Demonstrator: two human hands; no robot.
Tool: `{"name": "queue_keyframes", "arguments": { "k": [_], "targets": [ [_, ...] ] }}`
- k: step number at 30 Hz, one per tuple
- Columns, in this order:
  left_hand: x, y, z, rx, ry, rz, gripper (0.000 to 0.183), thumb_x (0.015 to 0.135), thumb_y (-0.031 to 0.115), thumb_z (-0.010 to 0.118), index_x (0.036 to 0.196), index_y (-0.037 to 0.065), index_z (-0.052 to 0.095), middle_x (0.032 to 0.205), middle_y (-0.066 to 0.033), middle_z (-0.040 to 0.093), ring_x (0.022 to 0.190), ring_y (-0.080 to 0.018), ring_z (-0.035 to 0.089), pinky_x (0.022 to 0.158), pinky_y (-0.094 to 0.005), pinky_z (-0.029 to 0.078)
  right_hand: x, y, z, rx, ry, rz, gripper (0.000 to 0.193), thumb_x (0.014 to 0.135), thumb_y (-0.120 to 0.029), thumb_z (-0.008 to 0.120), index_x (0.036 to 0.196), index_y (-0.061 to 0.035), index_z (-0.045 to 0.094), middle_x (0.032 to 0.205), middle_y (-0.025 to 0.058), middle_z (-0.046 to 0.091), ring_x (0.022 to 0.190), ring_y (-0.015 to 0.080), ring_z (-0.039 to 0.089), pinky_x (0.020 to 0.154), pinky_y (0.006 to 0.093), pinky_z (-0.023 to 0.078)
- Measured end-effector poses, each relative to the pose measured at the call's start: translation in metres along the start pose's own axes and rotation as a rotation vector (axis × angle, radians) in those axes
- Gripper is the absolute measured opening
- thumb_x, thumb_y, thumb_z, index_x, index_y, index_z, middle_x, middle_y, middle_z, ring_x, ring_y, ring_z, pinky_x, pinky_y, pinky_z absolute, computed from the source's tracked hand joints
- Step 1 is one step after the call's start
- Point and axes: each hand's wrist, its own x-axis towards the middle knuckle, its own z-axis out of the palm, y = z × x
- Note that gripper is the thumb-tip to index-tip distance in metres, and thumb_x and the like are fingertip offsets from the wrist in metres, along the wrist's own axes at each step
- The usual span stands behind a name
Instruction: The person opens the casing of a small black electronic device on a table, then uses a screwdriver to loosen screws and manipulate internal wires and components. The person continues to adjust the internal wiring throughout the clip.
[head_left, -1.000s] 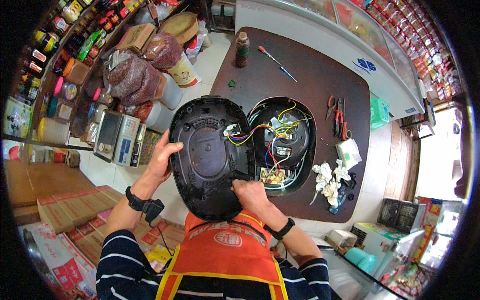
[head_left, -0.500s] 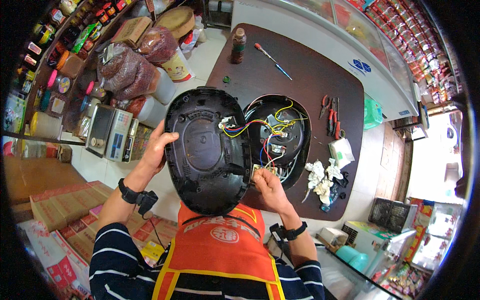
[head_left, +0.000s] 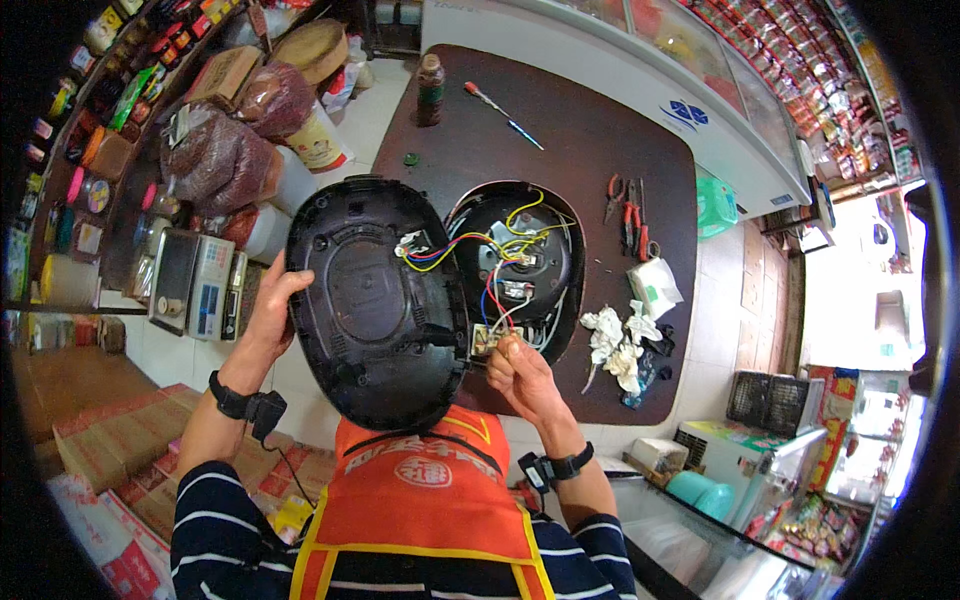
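Note:
My left hand [head_left: 268, 312] grips the left rim of an oval black plastic cover [head_left: 365, 285], thumb on its inner face, fingers behind it. The cover is tilted up beside a round black appliance base [head_left: 552, 225], which lies open on the table with its inside showing. Yellow, red and blue wires [head_left: 470, 243] link a small part on the cover to the base. At the base's near edge sits a small circuit board [head_left: 486, 340]. Just right of that board, my right hand [head_left: 524, 378] is closed in a pinch where red and white wires run down; its fingertips hide what they hold.
On the dark table [head_left: 580, 130] are a brown bottle [head_left: 430, 90], a green cap [head_left: 411, 159], a screwdriver [head_left: 503, 115], pliers [head_left: 632, 215], a white packet [head_left: 655, 288] and crumpled tissues [head_left: 617, 345]. A white freezer [head_left: 600, 75] stands behind; a scale [head_left: 192, 283] and cartons [head_left: 130, 425] are at left.
The whole view has shifted, so everything sits further left. Against the circuit board, my right hand has moved slightly right, baring more of it. My left hand keeps its hold on the cover.

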Motion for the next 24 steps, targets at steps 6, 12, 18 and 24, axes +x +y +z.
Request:
{"name": "queue_keyframes", "arguments": {
  "k": [6,12,18,24],
  "targets": [
    [0.005,-0.007,-0.005,-0.017,-0.014,0.010,0.063,0.097,0.020,0.067,0.157,0.003,0.055,0.140,-0.0109,0.070,0.123,-0.0247,0.069,0.107,-0.0394,0.057,-0.034,-0.020,-0.062,-0.111,0.300,-0.192,0.028,0.119,-0.033,0.058,0.102,-0.0113,0.056,0.090,-0.0016,0.050,0.080,0.0101,0.045,0.067,0.0253,0.039],
    [0.012,-0.013,-0.015,-0.009,-0.031,-0.026,0.081,0.097,0.032,0.071,0.167,0.004,0.042,0.155,-0.0191,0.060,0.139,-0.0347,0.062,0.116,-0.0484,0.052,-0.060,-0.042,-0.167,-0.297,0.696,-0.276,0.021,0.117,-0.027,0.062,0.109,-0.0067,0.063,0.091,0.0020,0.061,0.078,0.0115,0.056,0.065,0.0264,0.046],
    [0.011,-0.013,-0.010,0.080,-0.012,0.032,0.079,0.097,0.036,0.071,0.167,0.010,0.045,0.150,-0.0182,0.062,0.131,-0.0370,0.066,0.104,-0.0560,0.060,-0.071,-0.057,-0.253,-0.705,0.897,-0.297,0.015,0.111,-0.017,0.070,0.107,-0.0042,0.062,0.080,0.0029,0.067,0.065,0.0107,0.060,0.059,0.0253,0.048],
    [0.005,-0.009,-0.001,0.096,0.020,0.014,0.081,0.096,0.036,0.071,0.168,0.009,0.044,0.152,-0.0167,0.061,0.137,-0.0355,0.062,0.111,-0.0530,0.054,-0.073,-0.093,-0.290,-1.074,1.098,-0.336,0.023,0.101,-0.014,0.080,0.113,0.0013,0.069,0.085,0.0104,0.079,0.072,0.0145,0.073,0.067,0.0310,0.058]
  ]
}}
